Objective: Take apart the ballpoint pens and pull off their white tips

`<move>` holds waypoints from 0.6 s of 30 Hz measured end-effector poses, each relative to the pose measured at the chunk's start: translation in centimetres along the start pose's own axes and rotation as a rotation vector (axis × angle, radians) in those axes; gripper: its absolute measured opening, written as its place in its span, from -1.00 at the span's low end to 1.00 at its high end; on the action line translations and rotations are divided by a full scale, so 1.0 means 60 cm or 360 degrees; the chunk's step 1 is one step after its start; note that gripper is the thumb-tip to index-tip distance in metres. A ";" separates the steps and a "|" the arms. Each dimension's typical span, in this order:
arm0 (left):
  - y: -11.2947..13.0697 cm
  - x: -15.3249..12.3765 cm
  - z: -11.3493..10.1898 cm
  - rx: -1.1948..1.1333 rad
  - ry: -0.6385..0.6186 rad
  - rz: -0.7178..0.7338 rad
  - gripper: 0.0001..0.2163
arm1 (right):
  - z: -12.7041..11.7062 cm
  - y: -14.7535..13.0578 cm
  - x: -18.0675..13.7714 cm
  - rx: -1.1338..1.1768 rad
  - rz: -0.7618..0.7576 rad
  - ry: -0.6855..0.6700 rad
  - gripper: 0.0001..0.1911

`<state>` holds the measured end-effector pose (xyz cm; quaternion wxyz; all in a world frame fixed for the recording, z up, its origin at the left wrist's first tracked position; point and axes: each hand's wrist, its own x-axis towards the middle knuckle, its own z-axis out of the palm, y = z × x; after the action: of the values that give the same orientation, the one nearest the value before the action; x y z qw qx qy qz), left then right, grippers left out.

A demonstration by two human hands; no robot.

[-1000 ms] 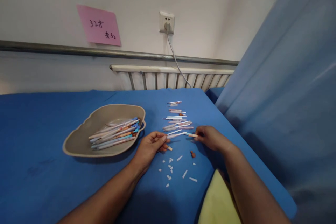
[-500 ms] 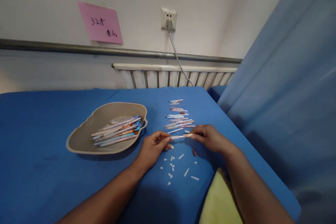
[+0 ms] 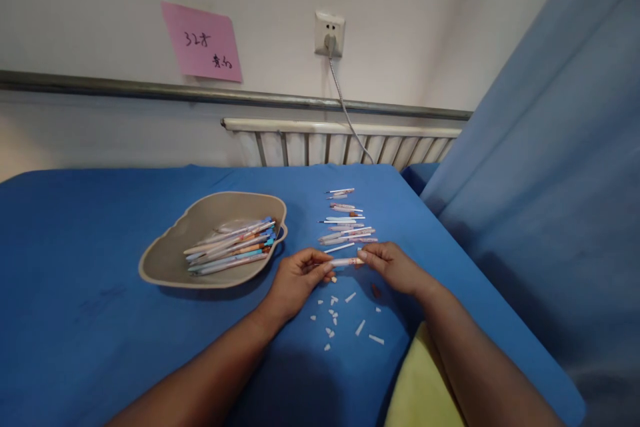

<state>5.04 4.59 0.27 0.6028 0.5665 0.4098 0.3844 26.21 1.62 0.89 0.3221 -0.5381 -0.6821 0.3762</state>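
Observation:
My left hand (image 3: 299,277) and my right hand (image 3: 395,267) pinch the two ends of one thin white pen barrel (image 3: 346,261) just above the blue table cover (image 3: 100,320). Behind it lies a row of several pen parts and refills (image 3: 346,223). Small white caps and tips (image 3: 334,317) are scattered in front of my hands, with a small brown piece (image 3: 375,291) beside my right hand. A beige scalloped tray (image 3: 200,213) holding several pens (image 3: 233,247) sits to the left of my left hand.
A pink note (image 3: 203,43) is stuck on the wall, next to a socket (image 3: 329,33) with a plugged cable. A radiator (image 3: 345,147) runs behind the table. A blue curtain (image 3: 540,167) hangs at the right. A yellow-green surface (image 3: 425,390) lies under my right forearm.
My hands have come together: the right one moved left to the pen barrel, which both now pinch. The camera view shifted slightly left.

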 end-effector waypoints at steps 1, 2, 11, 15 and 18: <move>0.000 0.000 0.000 -0.0009 0.0004 0.0003 -0.84 | 0.003 -0.002 0.000 0.0059 0.0008 0.0018 -0.68; 0.001 0.000 0.001 -0.0018 0.0011 0.0005 -0.84 | 0.007 -0.004 -0.001 0.0130 0.0016 0.0027 -0.73; 0.001 0.001 0.000 -0.0047 0.0033 0.0019 -0.84 | 0.011 -0.004 -0.001 0.0074 -0.0048 0.0178 -0.76; 0.003 -0.002 0.000 -0.0032 0.0034 0.0051 -0.84 | 0.013 0.001 0.002 0.0103 0.0010 0.0075 -0.60; 0.003 -0.003 0.004 -0.0049 0.0036 0.0034 -0.82 | 0.018 0.000 0.003 0.0156 0.0036 0.0088 -0.53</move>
<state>5.17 4.35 0.44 0.6026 0.5572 0.4045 0.4034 25.26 1.59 0.32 0.3624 -0.5395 -0.6477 0.3977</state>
